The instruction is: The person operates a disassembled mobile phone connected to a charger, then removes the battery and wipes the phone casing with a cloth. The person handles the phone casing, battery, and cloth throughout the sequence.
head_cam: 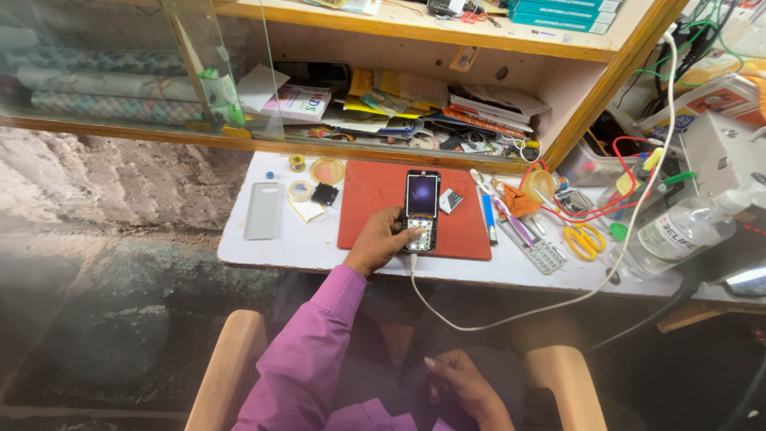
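A small white table [263, 247] stands against a wooden shelf unit [447, 36] crammed with papers, booklets and boxes; a glass pane closes off the shelves on the left. On the table lies a red work mat [375, 207], and near the mat's front edge rests a keypad phone [420, 209], screen lit, with a white cable [511, 307] running from its lower end off the table's front edge and up to the right. The left hand [381, 239], in a purple sleeve, rests on the mat with its fingers curled and the thumb pressing the phone's keypad. The right hand [467, 387] lies in the lap below the table, loosely curled, holding nothing visible. Toward the left edge lie a grey phone cover [263, 210] and tape rolls [301, 190]; yellow scissors [585, 239], tools, red wires and a clear plastic bottle [678, 235] crowd the right side.
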